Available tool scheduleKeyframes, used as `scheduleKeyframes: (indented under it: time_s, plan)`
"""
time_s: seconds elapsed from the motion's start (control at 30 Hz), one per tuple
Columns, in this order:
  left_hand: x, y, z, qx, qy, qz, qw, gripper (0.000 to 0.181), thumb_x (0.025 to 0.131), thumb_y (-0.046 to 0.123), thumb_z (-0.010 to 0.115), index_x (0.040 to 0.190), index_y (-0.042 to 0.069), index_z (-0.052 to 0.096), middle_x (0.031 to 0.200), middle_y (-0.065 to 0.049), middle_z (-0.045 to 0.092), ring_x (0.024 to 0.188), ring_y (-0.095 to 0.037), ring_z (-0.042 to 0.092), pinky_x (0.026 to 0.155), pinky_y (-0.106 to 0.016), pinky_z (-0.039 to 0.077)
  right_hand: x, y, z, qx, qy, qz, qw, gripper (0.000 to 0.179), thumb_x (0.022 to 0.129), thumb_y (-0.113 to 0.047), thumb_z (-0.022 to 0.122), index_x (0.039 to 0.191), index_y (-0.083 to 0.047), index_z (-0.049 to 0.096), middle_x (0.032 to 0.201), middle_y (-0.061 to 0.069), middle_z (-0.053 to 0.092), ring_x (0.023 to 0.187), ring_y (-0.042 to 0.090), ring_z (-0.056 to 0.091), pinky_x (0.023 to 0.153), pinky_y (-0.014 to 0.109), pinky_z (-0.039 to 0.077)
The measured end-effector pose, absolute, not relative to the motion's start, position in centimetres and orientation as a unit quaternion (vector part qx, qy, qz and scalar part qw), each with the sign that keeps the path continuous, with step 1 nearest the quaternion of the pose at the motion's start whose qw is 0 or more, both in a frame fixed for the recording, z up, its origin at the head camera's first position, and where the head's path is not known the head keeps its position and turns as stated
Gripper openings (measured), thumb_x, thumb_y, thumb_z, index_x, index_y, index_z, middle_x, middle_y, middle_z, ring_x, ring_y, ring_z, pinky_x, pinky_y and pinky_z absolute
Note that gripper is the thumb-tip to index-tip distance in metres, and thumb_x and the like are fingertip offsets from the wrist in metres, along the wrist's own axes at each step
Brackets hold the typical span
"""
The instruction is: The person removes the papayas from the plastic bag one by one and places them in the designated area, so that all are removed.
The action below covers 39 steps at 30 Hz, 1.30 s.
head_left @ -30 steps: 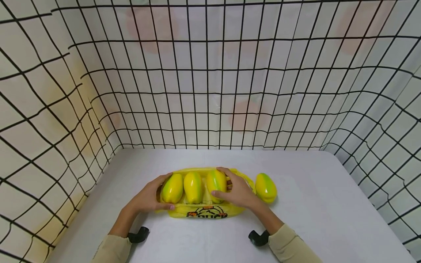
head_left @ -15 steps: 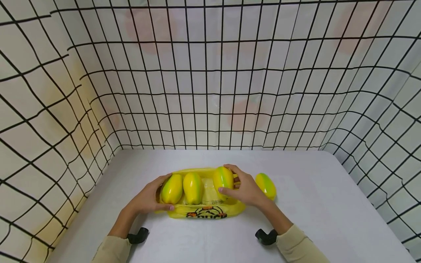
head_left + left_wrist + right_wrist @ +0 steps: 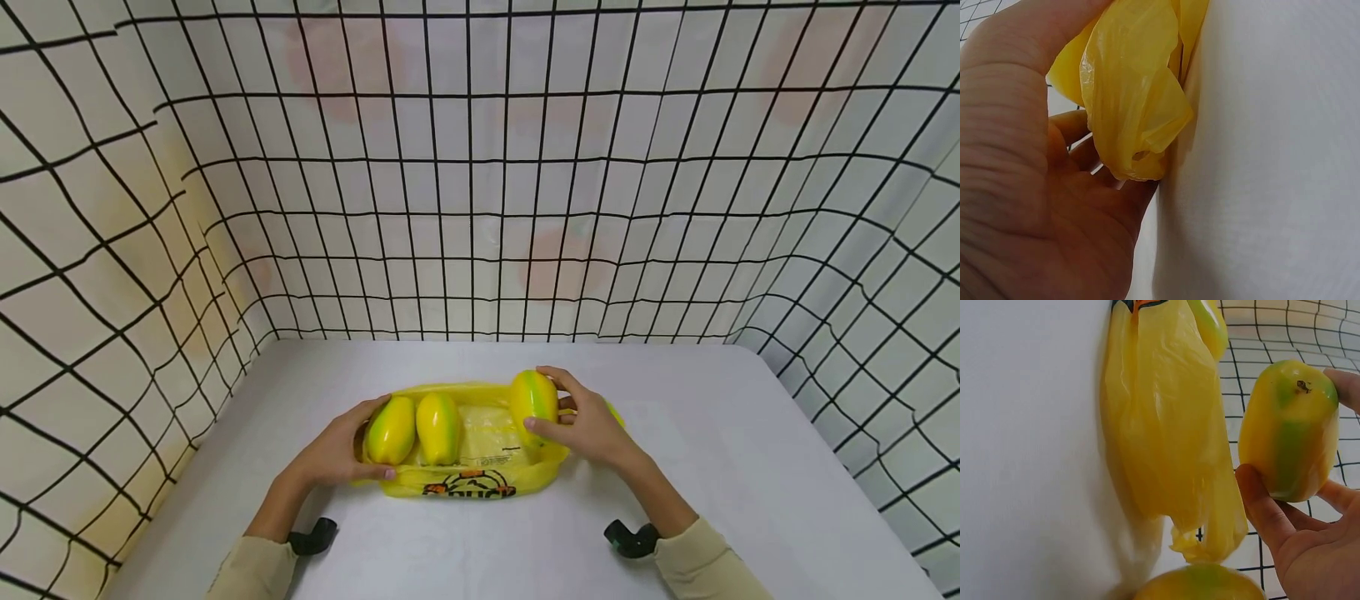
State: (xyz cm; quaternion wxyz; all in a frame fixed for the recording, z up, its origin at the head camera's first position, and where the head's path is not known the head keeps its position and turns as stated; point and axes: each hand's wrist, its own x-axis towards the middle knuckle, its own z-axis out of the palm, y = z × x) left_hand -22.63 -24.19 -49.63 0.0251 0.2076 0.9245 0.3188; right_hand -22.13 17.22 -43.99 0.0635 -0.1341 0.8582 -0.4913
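Note:
A yellow plastic bag [image 3: 491, 429] with black and orange print lies with its mouth spread in the head view. Two yellow-green toy-like mangoes, a left one [image 3: 392, 431] and a right one [image 3: 438, 427], lie side by side in its left part. My left hand [image 3: 339, 447] grips the bag's left end; the left wrist view shows the crumpled plastic [image 3: 1135, 94] between thumb and fingers. My right hand [image 3: 588, 423] holds another mango [image 3: 534, 398] by its sides, raised over the bag's right end. In the right wrist view this mango [image 3: 1291, 434] is apart from the bag [image 3: 1169, 425].
Mostly hidden behind my right hand, one more mango [image 3: 617, 414] lies on the white table [image 3: 465, 550] just right of the bag. Black wire grid walls [image 3: 480, 208] stand at the back and both sides. A black wrist mount [image 3: 630, 540] sits at each sleeve.
My right hand has lifted the mango from inside the bag and carried it up and right, partly covering the mango on the table. The left hand keeps its place on the bag.

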Motion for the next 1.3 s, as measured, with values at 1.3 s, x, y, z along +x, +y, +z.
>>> scheduleKeyframes:
  time_s: [1.3]
  plan:
    - [-22.7, -24.1, -49.7, 0.220, 0.919, 0.327, 0.026, 0.120, 0.067, 0.061, 0.089, 0.161, 0.012, 0.033, 0.160, -0.011, 0.045, 0.141, -0.035, 0.050, 0.116, -0.065, 0.038, -20.4, 26.5, -42.8, -0.117, 0.890, -0.439, -0.027, 0.080, 0.094, -0.039, 0.077, 0.160, -0.026, 0.034, 0.153, 0.018, 0.046, 0.122, 0.035, 0.061, 0.096, 0.042, 0.061]
